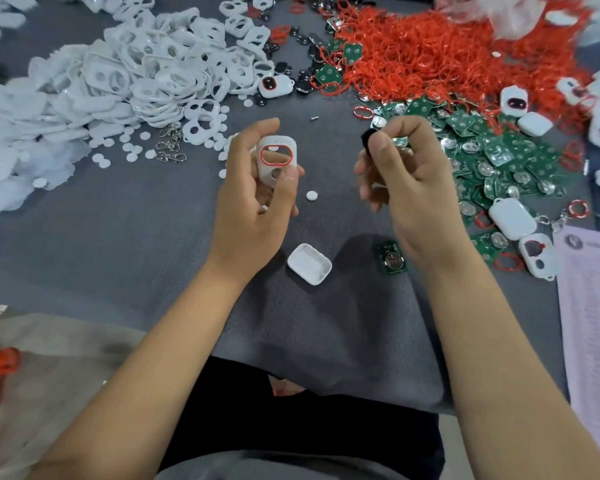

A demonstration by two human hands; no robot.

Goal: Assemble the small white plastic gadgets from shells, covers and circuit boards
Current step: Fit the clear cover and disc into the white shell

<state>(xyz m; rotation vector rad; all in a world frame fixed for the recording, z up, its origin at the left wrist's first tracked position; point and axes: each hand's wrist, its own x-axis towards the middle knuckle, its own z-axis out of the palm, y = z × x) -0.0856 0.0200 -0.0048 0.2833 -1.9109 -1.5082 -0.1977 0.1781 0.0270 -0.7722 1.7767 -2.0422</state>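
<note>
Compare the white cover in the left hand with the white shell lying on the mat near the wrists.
The cover is held upright by the left hand and has cutouts, one ringed in red. The shell lies loose on the grey mat, hollow side up, with no cutouts or red. Both are white with rounded corners.

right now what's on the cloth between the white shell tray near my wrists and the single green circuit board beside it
Nothing: in the head view, only bare grey cloth separates the open white shell from the lone green circuit board. The two lie apart, just below the hands.
</note>
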